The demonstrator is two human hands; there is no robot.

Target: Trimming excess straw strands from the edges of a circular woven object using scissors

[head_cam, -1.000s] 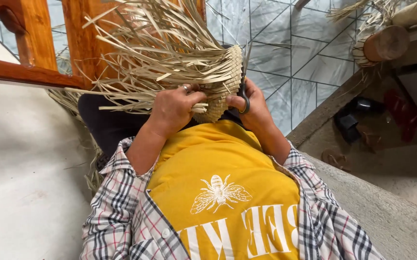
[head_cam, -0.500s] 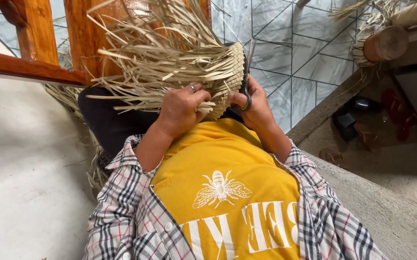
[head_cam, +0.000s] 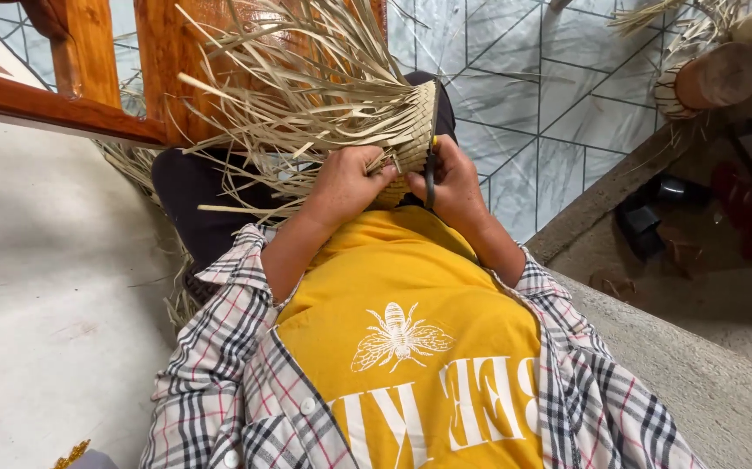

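Left hand [head_cam: 345, 184] clamped on woven straw piece [head_cam: 410, 130]; right hand [head_cam: 451, 178], at 3 o'clock, gripped scissors [head_cam: 430, 178]. Advised: trim loose strands [head_cam: 289, 95] flush.

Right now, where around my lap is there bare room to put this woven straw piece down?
The pale concrete floor beside your left sleeve is bare up to the wooden rail. The tiled floor past the woven straw piece is partly free. Loose straw strips crowd your lap; the right holds dark clutter.

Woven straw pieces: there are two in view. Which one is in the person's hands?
The fan-shaped woven straw piece with long loose strands, held at centre by the left hand and right hand. The other woven piece lies untouched at upper right.
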